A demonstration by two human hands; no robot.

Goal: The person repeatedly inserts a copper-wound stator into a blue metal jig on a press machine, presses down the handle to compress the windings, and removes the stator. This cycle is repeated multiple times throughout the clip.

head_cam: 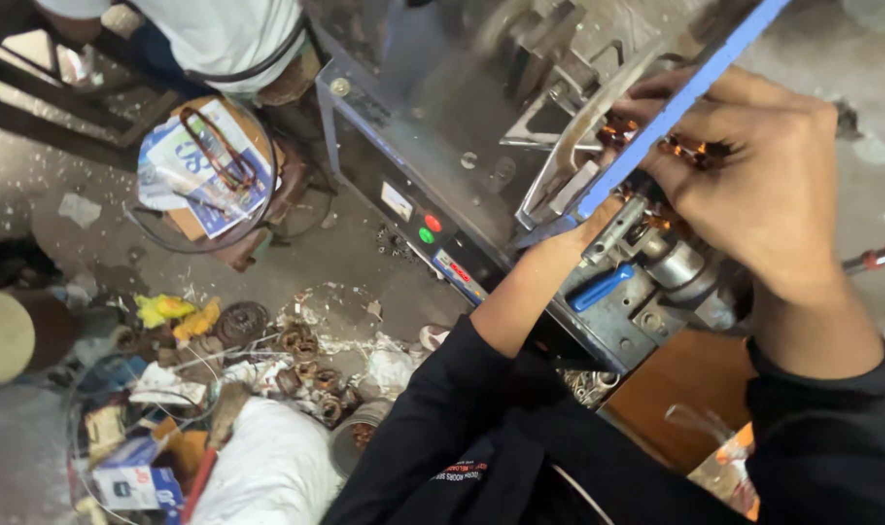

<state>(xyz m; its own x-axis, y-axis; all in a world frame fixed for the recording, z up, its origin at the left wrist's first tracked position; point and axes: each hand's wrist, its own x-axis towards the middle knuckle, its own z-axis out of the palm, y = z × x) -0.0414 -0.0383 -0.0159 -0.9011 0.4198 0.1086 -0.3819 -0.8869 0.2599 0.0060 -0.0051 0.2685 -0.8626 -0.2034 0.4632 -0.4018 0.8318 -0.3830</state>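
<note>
— While both hands are up at the winding machine (520, 126), where is the copper wire coil?

— It sits under the right hand (763, 185), whose fingers are curled closed on the copper wire coil (690, 151), just beside the blue bar (676, 107).

— And the left hand?

— The left hand (598, 219) is mostly hidden behind the bar; I cannot tell if it grips. The bar's long axis runs diagonally, the coil on its right, so the right hand is nearer.

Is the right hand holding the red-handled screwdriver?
No: the right hand grips copper wire coil at the grey machine; the red-handled screwdriver lies apart.
</note>
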